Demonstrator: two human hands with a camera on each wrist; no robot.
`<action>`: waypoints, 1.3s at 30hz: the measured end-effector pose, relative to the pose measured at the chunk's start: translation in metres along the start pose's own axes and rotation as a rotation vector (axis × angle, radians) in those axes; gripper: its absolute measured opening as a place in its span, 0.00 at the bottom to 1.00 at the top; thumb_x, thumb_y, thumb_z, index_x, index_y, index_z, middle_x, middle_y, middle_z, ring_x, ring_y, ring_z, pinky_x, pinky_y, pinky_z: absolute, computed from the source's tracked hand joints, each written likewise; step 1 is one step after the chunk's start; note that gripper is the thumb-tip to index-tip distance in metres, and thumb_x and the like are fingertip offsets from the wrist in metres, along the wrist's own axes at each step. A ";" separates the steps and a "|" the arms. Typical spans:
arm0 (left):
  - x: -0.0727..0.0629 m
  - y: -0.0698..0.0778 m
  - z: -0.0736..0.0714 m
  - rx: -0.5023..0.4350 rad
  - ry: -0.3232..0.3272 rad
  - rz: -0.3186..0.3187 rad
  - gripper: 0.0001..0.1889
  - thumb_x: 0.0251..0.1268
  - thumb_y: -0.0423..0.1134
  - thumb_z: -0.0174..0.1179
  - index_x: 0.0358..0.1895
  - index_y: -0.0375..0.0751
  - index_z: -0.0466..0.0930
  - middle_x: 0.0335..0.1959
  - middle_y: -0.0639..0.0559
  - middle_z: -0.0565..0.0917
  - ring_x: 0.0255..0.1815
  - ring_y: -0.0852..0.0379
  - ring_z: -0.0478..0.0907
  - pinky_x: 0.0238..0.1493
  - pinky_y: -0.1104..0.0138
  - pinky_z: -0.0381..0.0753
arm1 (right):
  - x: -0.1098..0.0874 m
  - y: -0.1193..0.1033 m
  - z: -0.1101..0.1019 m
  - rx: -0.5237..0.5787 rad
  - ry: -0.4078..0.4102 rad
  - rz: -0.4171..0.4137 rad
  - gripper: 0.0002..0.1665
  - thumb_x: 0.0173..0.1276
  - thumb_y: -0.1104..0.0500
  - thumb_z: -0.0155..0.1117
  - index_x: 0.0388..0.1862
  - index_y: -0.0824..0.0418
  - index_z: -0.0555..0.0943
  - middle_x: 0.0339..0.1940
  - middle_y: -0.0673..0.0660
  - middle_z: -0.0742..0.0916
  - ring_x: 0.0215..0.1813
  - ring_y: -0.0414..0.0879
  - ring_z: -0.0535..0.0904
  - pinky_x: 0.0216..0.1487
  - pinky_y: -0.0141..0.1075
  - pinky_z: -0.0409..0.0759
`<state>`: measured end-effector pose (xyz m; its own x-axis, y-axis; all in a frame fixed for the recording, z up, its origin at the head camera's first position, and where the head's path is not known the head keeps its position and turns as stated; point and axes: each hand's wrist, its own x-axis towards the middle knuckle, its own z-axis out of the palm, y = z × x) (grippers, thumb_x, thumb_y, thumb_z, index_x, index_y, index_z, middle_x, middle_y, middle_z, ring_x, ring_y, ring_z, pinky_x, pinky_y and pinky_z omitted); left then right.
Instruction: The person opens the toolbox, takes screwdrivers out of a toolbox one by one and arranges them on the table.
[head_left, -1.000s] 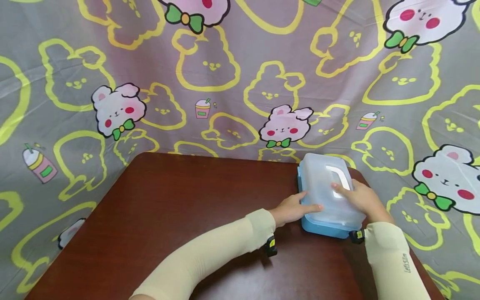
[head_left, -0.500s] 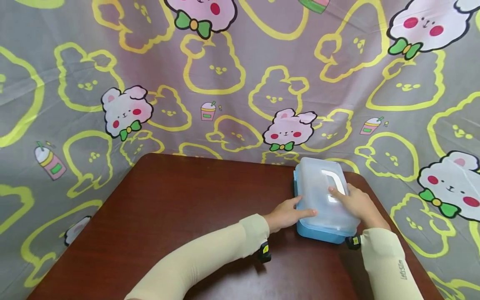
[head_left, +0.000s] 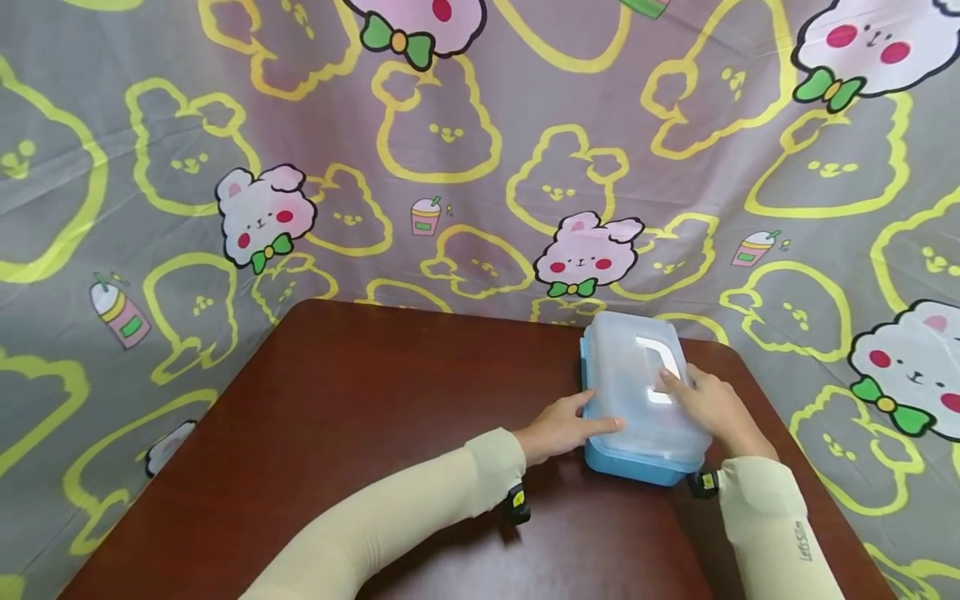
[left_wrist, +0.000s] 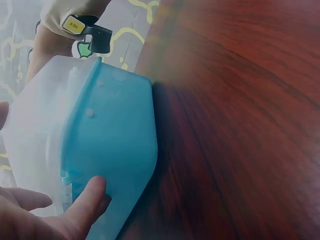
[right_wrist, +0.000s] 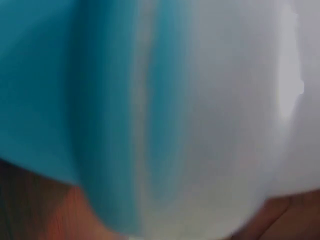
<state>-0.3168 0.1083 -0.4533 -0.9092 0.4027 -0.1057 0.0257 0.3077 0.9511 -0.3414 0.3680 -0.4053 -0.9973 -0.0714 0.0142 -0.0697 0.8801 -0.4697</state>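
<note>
A blue plastic storage box with a frosted, see-through lid and a white handle stands at the table's right side. My left hand holds its left side, thumb over the lid. In the left wrist view a finger presses the blue wall beside the latch. My right hand grips the opposite side, its thumb on the lid by the handle and its other fingers mostly hidden. Close up and blurred, the box fills most of the right wrist view.
The dark brown wooden table stretches left of the box. Behind it hangs a grey curtain printed with rabbits and yellow outlines. A small black camera sits on the left wrist, another on the right.
The box has shifted a little left and toward me over the table, both hands moving with it and keeping their hold. The lid stays on. The head view has turned slightly left.
</note>
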 end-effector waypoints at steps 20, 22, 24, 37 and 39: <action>-0.020 -0.020 -0.035 -0.060 -0.004 0.014 0.43 0.56 0.60 0.68 0.74 0.54 0.61 0.59 0.49 0.77 0.41 0.58 0.83 0.44 0.64 0.81 | -0.002 -0.025 0.013 0.062 -0.044 0.013 0.46 0.76 0.33 0.34 0.77 0.66 0.53 0.71 0.75 0.63 0.68 0.73 0.60 0.61 0.68 0.61; -0.022 -0.021 -0.039 -0.070 -0.003 0.019 0.43 0.56 0.59 0.68 0.74 0.53 0.61 0.58 0.48 0.77 0.42 0.58 0.82 0.44 0.63 0.81 | -0.002 -0.027 0.013 0.065 -0.047 0.015 0.48 0.75 0.31 0.35 0.77 0.66 0.53 0.71 0.75 0.63 0.69 0.74 0.59 0.61 0.68 0.60; -0.023 -0.021 -0.042 -0.068 -0.006 0.022 0.44 0.56 0.60 0.68 0.75 0.53 0.61 0.59 0.48 0.77 0.42 0.58 0.82 0.44 0.63 0.81 | -0.001 -0.027 0.014 0.066 -0.043 0.008 0.48 0.74 0.30 0.36 0.77 0.65 0.54 0.71 0.74 0.63 0.69 0.73 0.59 0.61 0.68 0.60; -0.035 -0.025 -0.063 -0.050 -0.011 0.027 0.45 0.57 0.60 0.67 0.75 0.49 0.59 0.57 0.45 0.77 0.41 0.55 0.83 0.47 0.57 0.81 | 0.008 -0.035 0.021 0.067 -0.048 -0.039 0.50 0.70 0.27 0.41 0.76 0.62 0.59 0.70 0.73 0.66 0.68 0.70 0.63 0.60 0.66 0.64; -0.037 -0.027 -0.066 -0.051 -0.012 0.031 0.45 0.57 0.59 0.68 0.75 0.49 0.59 0.55 0.46 0.78 0.41 0.54 0.83 0.47 0.56 0.81 | 0.009 -0.036 0.024 0.080 -0.051 -0.034 0.50 0.69 0.26 0.42 0.76 0.61 0.60 0.70 0.73 0.66 0.67 0.70 0.63 0.60 0.65 0.64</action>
<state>-0.3108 0.0282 -0.4560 -0.9033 0.4216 -0.0796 0.0317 0.2507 0.9675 -0.3472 0.3245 -0.4095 -0.9919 -0.1264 -0.0129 -0.0996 0.8367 -0.5385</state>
